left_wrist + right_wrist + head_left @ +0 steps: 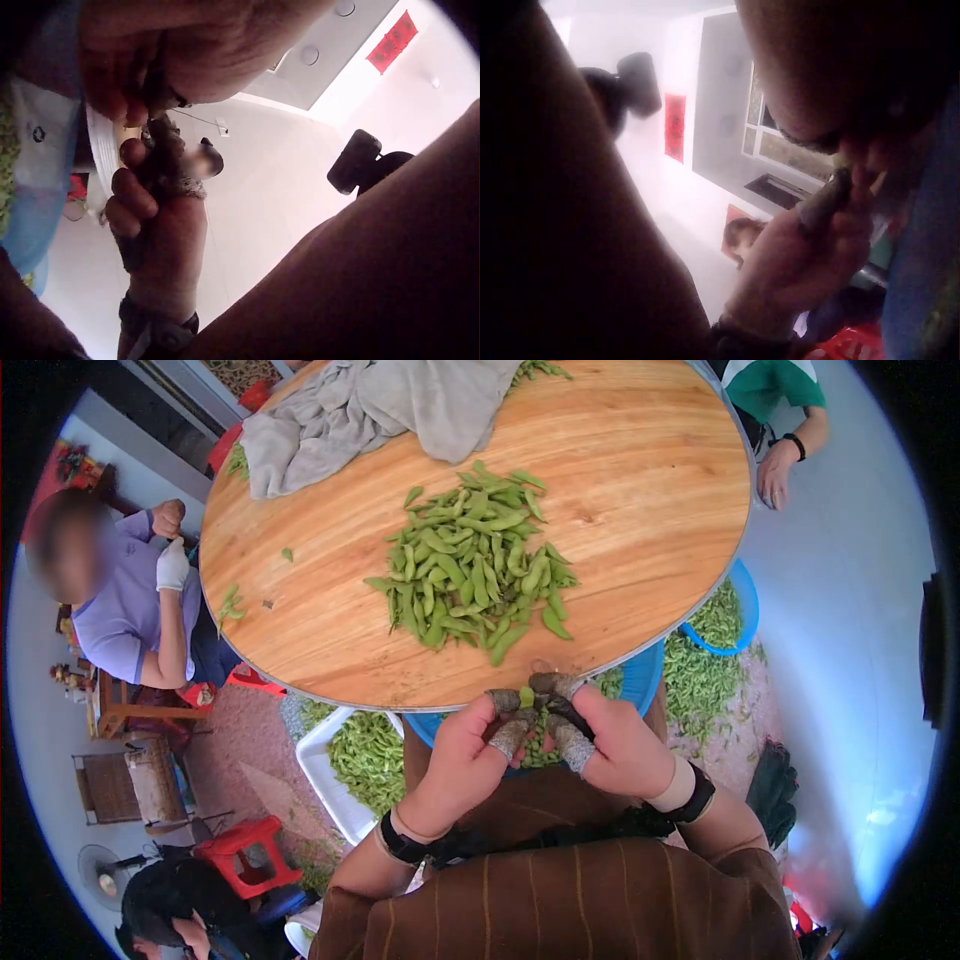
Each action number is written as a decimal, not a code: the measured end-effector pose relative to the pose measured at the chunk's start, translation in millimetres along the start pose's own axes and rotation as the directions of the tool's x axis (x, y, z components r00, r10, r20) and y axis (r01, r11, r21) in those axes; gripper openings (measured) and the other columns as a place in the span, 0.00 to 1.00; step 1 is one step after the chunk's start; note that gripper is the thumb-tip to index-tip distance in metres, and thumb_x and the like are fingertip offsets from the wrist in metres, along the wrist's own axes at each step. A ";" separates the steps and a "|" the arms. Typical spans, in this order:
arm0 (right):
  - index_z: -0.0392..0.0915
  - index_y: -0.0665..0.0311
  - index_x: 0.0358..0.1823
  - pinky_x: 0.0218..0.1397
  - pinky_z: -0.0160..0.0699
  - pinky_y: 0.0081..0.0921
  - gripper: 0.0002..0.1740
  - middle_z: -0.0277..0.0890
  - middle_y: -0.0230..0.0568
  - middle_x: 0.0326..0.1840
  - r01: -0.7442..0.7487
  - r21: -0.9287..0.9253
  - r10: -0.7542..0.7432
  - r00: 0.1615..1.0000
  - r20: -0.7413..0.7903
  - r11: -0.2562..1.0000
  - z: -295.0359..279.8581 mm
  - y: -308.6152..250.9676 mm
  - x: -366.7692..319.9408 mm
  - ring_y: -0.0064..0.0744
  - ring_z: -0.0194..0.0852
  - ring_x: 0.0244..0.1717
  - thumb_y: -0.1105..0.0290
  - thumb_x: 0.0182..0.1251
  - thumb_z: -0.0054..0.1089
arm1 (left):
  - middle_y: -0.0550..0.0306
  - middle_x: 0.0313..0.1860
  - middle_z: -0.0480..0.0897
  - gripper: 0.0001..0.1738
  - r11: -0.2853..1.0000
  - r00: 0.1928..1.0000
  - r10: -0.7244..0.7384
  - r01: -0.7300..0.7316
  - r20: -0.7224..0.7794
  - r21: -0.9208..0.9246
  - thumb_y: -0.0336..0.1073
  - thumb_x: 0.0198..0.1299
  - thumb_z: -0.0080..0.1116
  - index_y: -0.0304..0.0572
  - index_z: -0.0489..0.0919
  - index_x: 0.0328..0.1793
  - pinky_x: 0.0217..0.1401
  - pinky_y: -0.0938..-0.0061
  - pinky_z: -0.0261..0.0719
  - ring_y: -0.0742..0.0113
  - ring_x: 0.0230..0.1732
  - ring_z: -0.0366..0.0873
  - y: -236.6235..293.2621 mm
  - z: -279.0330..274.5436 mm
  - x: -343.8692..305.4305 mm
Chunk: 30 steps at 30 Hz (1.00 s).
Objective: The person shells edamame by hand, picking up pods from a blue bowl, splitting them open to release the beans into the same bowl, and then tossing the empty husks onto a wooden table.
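Close together at the near edge of the round wooden table (640,540), my two hands meet over a blue basin (645,678). Between thumb and finger my left hand (455,760) pinches a small green soybean pod (526,697). My right hand (628,755) grips at the pod's other side, fingertips right against the left ones. Grey wraps (512,735) cover the thumbs and some fingers of both hands. Green beans (540,748) show in the basin below the hands. A heap of soybean pods (460,560) lies on the table just beyond. Both wrist views are dark, with the pod mostly hidden.
A grey cloth (370,420) lies at the table's far left. White tub (345,815) and blue tub (750,610) flank me, with pods or husks on the floor. A person in purple (135,605) sits left; another's hand (775,475) is far right. A red stool (245,855) stands behind left.
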State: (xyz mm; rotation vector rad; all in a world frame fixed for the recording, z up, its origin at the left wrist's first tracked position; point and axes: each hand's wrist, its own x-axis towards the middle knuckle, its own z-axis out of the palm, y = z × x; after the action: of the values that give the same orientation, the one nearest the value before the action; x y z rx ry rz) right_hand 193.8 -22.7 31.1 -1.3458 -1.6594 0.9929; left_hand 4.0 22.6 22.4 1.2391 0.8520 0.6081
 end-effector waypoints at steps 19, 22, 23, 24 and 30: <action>0.69 0.62 0.50 0.19 0.65 0.17 0.14 0.74 0.28 0.27 -0.360 0.365 0.241 0.912 0.332 0.859 -19.8 -4.0 1.2 0.16 0.66 0.19 0.74 0.62 0.47 | 0.48 0.26 0.78 0.12 0.545 0.908 0.406 -0.336 0.109 0.768 0.28 0.47 0.60 0.36 0.76 0.40 0.30 0.68 0.74 0.54 0.26 0.77 0.3 3.6 5.9; 0.69 0.61 0.51 0.18 0.60 0.14 0.12 0.69 0.27 0.25 -0.508 0.546 0.244 0.840 0.484 0.666 -24.8 -2.1 1.1 0.14 0.60 0.17 0.70 0.67 0.47 | 0.53 0.25 0.78 0.10 0.505 0.906 0.382 -0.371 0.184 0.780 0.30 0.52 0.59 0.37 0.76 0.41 0.27 0.71 0.73 0.61 0.24 0.76 -1.7 -3.3 0.6; 0.69 0.61 0.52 0.17 0.57 0.13 0.12 0.67 0.26 0.25 -0.598 0.654 0.208 0.791 0.576 0.464 -25.9 -2.6 0.8 0.12 0.56 0.17 0.68 0.70 0.47 | 0.53 0.25 0.78 0.10 0.505 0.906 0.381 -0.372 0.185 0.779 0.30 0.52 0.59 0.37 0.76 0.41 0.27 0.71 0.73 0.61 0.24 0.76 2.3 -5.6 -1.8; 0.69 0.61 0.52 0.17 0.57 0.13 0.12 0.67 0.26 0.25 -0.598 0.654 0.208 0.791 0.576 0.463 -27.1 -5.8 0.3 0.12 0.56 0.17 0.68 0.70 0.47 | 0.55 0.27 0.79 0.08 0.956 0.989 0.030 -0.070 0.142 0.285 0.29 0.55 0.58 0.37 0.75 0.42 0.27 0.73 0.73 0.64 0.23 0.75 11.1 -6.7 -4.8; 0.69 0.59 0.52 0.17 0.58 0.12 0.11 0.66 0.27 0.25 -0.638 0.680 0.239 0.768 0.594 0.363 -19.1 -3.4 1.8 0.11 0.55 0.16 0.68 0.72 0.45 | 0.62 0.26 0.78 0.07 0.950 0.951 -0.206 0.250 0.229 -0.187 0.30 0.59 0.57 0.37 0.74 0.42 0.25 0.78 0.72 0.73 0.21 0.72 8.8 -2.8 0.4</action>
State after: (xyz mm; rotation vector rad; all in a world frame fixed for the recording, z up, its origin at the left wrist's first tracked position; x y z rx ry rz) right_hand 209.6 -19.5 42.1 -0.8713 -0.6841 2.2094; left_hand 2.4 26.6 30.6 0.9713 0.7219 0.3642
